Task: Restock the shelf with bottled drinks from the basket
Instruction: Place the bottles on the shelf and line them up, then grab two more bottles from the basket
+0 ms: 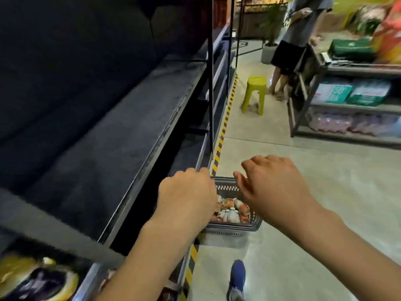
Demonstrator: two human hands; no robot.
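head view: reaching for stock. right hand (273, 187) hangs loosely curled, empty; left hand (186, 192) hides its fingers, grip untellable. the basket (234, 230) of bottles (230, 212) sits below, between both hands, the shelf (108, 148) to their left. next: drop down, grasp a bottle

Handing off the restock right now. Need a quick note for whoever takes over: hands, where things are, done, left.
Left hand: above the dark grey slatted plastic basket, fingers curled out of view; can't tell if it holds anything.
Right hand: also above it, fingers loosely curled, empty.
Basket: on the floor at the shelf's foot, holding small orange-and-white bottled drinks.
Dark flat shelf board: no bottles visible on it.
Done: nothing shelved that shows.
Left: lift bottles out, stand them on the shelf.
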